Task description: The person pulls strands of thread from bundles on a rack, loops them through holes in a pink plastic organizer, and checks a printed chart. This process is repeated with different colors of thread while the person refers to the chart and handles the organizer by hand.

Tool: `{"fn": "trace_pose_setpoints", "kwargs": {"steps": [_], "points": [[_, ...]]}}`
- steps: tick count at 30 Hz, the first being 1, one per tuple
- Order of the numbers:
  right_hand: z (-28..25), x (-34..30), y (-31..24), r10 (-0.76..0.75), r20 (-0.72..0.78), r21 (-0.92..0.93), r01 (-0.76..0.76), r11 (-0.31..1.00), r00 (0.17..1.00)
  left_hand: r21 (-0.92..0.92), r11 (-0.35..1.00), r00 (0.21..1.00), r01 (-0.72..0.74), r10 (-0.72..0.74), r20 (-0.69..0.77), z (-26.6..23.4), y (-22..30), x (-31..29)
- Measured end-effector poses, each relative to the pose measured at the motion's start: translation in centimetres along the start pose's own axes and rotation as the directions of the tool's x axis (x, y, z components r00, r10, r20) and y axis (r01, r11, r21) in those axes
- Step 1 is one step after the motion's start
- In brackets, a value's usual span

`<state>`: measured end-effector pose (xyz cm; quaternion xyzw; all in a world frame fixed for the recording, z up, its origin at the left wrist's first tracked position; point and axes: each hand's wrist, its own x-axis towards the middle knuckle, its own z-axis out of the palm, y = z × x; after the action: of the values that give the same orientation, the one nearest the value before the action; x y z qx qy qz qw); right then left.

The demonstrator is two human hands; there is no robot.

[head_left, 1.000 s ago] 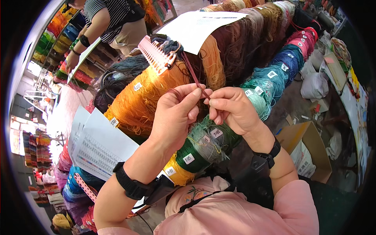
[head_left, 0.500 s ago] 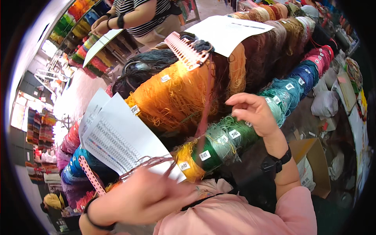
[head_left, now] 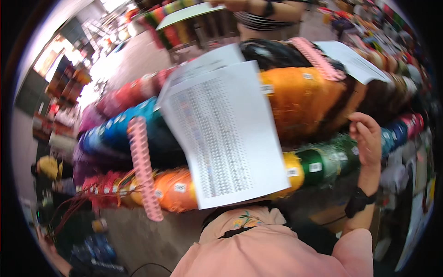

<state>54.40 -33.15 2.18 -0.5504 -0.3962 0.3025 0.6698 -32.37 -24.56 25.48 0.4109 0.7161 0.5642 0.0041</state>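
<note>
Loosely, dark-red threads (head_left: 76,199) trail beside the left hand (head_left: 47,243), grip unclear; the half-curled right hand (head_left: 368,141), well apart, looks empty.

Place: pretty clearly a yarn workshop
Yarn rows (head_left: 295,99): fat, tagged, tons of colours
Printed chart sheets (head_left: 226,138): draped right over them
Background: more hanging skeins (head_left: 170,34), another person (head_left: 266,22)

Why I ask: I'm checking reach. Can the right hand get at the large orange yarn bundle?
Probably yes: the right hand is near the large orange yarn bundle; the white sheet at its left leaves the front mostly open.
</note>
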Motion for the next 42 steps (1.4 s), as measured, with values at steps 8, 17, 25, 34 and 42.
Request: {"fn": "trace_pose_setpoints", "kwargs": {"steps": [8, 17, 25, 34, 42], "points": [[15.5, -1.1, -7.2, -0.212, 0.447, -0.218, 0.336, 0.916, 0.869, 0.051, 0.998, 0.567, 0.035, -0.062, 0.822, 12.5, 7.0, -10.7], [49.9, -7.8, -13.6, -0.276, 0.888, 0.078, 0.47, 0.879, 0.367, -0.008, 0.997, 0.242, -0.074, 0.026, 0.97, 12.7, 5.0, -9.6], [62.6, -10.0, -14.5, -0.284, 0.948, 0.149, 0.586, 0.796, 0.144, -0.187, 0.982, 0.24, 0.021, 0.177, 0.955, 10.9, 2.6, -4.1], [59.0, -7.5, -16.8, -0.317, 0.905, 0.053, 0.664, 0.746, 0.283, -0.647, 0.662, 0.371, 0.378, 0.532, 0.761, 8.0, -4.8, -0.3], [47.5, -2.4, -19.1, -0.417, 0.728, -0.172, 0.733, 0.658, 0.545, -0.595, 0.562, 0.451, 0.574, 0.388, 0.803, 13.5, -12.8, -3.0]]}}
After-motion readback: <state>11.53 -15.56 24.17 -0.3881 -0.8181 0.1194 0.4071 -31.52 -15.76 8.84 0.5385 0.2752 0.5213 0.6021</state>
